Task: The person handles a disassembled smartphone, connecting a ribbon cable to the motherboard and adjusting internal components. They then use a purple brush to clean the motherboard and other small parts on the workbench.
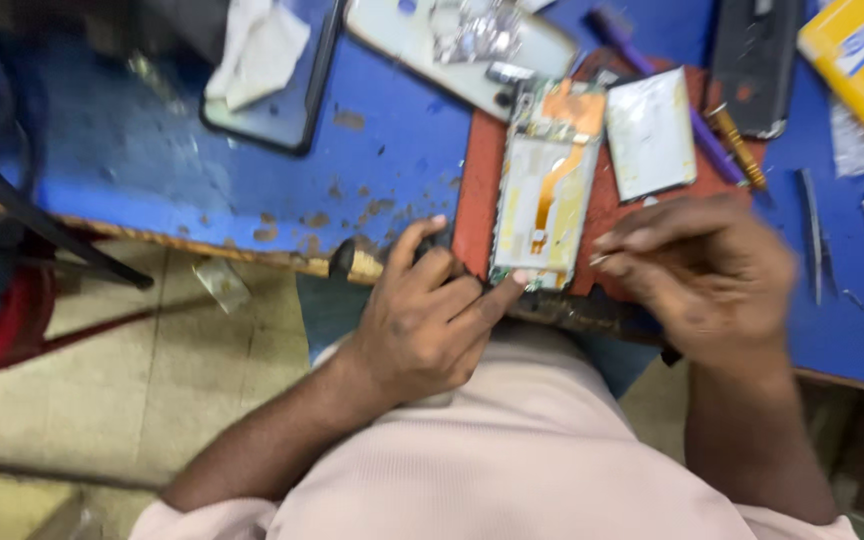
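Lying with its long axis running away from the person, tilted slightly to the right at the far end, the opened phone (544, 190) rests face down on a red mat (474, 200) at the near edge of the blue counter (152, 150). An orange flex strip runs along that same axis inside the frame.

The left hand (422, 320) sits at the phone's near left corner, its grip part curled, forefinger tip pressed on the near edge and thumb against the mat's rim; it pins the phone rather than enclosing it. The right hand (707, 265), just right of the near end, has its grip pinched on something tiny and pale at the fingertips; blur hides what it is.

Beyond the right hand lies a flat silver battery (649, 132), then a purple-handled tool (652, 85) and a brass-tipped driver (737, 148). Tweezers (812, 235) lie to its right. Far past the left hand lie a pale back cover (462, 45) and a dark phone (272, 90) under a white cloth (257, 50).
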